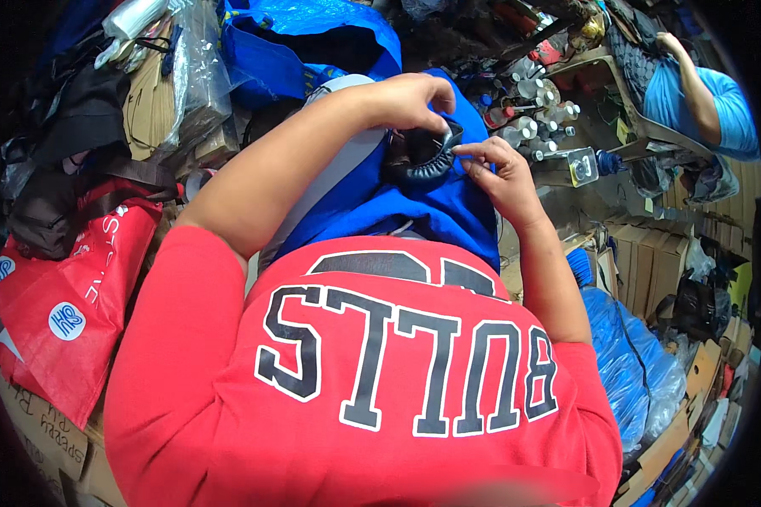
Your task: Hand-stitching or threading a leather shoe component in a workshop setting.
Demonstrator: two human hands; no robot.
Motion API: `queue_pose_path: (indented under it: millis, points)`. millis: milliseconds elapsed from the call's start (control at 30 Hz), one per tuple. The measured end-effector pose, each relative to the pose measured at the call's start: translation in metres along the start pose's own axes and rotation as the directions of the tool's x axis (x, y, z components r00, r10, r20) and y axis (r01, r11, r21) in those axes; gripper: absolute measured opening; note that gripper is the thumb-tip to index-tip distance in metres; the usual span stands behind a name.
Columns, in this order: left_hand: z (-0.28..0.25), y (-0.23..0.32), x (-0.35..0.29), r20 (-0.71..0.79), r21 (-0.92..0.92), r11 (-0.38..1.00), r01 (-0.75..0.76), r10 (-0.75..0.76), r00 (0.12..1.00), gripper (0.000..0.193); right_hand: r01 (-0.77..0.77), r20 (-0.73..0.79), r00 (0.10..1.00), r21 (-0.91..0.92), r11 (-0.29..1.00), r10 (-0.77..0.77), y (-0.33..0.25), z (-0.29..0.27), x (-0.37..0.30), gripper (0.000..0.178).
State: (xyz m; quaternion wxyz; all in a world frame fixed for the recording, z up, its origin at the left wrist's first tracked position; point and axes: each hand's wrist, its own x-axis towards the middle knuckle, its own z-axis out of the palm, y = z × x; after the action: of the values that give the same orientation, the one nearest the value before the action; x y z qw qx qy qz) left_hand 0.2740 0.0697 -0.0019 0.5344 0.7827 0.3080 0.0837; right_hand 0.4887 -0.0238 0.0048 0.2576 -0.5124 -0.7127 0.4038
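Hands: left curled over black cuff, right pinching its edge.

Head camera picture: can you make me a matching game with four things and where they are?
Things:
1 left hand
2 right hand
3 red bag
4 bottles

Places:
A far left, beside the arm
B on the top edge of the dark gathered piece
C past the hands, in a cluster
D pinching the piece's right edge

Pairs: 1-B, 2-D, 3-A, 4-C
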Motion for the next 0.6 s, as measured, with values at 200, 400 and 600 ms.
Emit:
queue_pose_path:
  millis: [200,400,600]
  points:
    - [0.030,0.004,-0.055,-0.413,0.047,0.999,0.010,0.010,0.911,0.037,0.106,-0.077,0.988,-0.269,0.957,-0.132,-0.013,0.010,-0.016,0.032]
    - [0.054,-0.005,-0.062,-0.563,0.441,0.894,0.079,0.208,0.800,0.017,0.147,-0.077,0.973,-0.514,0.845,-0.216,-0.020,0.022,-0.022,0.038]
    - [0.053,-0.005,-0.060,-0.592,0.078,0.973,-0.219,0.222,0.775,0.020,-0.023,-0.050,0.999,-0.141,0.990,0.016,-0.008,0.011,-0.014,0.030]
